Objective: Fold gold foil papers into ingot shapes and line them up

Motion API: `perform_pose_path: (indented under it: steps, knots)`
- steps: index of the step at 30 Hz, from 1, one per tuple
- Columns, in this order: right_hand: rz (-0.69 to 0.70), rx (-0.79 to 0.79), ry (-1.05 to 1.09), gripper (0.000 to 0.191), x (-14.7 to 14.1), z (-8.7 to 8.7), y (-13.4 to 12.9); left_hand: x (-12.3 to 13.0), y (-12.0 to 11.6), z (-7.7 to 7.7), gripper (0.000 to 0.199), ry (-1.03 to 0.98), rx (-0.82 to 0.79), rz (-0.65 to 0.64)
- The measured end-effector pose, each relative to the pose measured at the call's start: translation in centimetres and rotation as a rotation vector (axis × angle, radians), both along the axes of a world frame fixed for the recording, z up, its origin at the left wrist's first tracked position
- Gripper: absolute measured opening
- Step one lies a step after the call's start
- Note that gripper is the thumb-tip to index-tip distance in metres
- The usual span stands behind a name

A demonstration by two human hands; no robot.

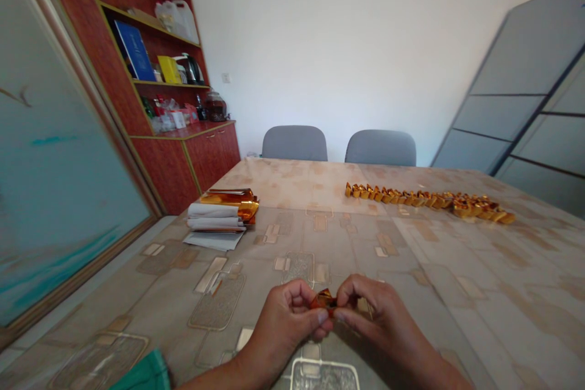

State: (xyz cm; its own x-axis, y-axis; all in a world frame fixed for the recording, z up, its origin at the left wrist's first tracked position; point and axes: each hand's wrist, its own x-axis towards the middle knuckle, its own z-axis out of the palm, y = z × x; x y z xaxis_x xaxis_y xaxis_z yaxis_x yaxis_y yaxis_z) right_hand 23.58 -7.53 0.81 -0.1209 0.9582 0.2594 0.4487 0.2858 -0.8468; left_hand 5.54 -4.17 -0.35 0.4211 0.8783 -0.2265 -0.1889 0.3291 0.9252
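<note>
Between my two hands, just above the table, is a small piece of shiny gold foil paper [325, 299], partly folded. My left hand [299, 311] pinches its left side between thumb and fingers. On the other side, my right hand [372, 311] grips the paper's right end with thumb and forefinger. The fingers hide much of the piece. A stack of gold foil sheets with pale backs [217, 219] lies at the left of the table. At the far right, several folded gold foil pieces [425, 198] sit in a long row.
The table [338, 244] has a patterned cover. Something green [146, 372] lies at the near left edge. Two grey chairs [295, 143] stand behind the table. A red-brown cabinet [183, 152] with loaded shelves is at the back left, and grey panels [512, 85] stand at the right.
</note>
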Motion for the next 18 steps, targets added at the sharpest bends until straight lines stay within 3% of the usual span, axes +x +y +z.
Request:
perform_pose_path:
  steps: [6,9,12,15,18]
  knots:
    - [0.017,0.051,-0.012,0.018,0.0,0.3,-0.5,-0.2,-0.2,0.6,0.044,-0.003,0.012,-0.022]
    - [0.046,-0.045,0.166,0.008,-0.2,0.2,-0.6,-0.4,-0.1,0.7,0.044,-0.032,0.023,-0.029]
    - [0.066,-0.151,0.338,0.028,-0.7,0.3,-0.6,-0.5,0.1,0.7,0.046,-0.032,0.034,-0.024]
    - [0.045,-0.128,0.294,0.009,-1.5,0.5,-0.7,-0.5,0.2,0.7,0.049,-0.052,0.024,-0.036]
    - [0.004,-0.076,0.283,0.020,-2.0,0.4,-0.8,-0.4,0.2,0.9,0.049,-0.050,0.004,-0.028]
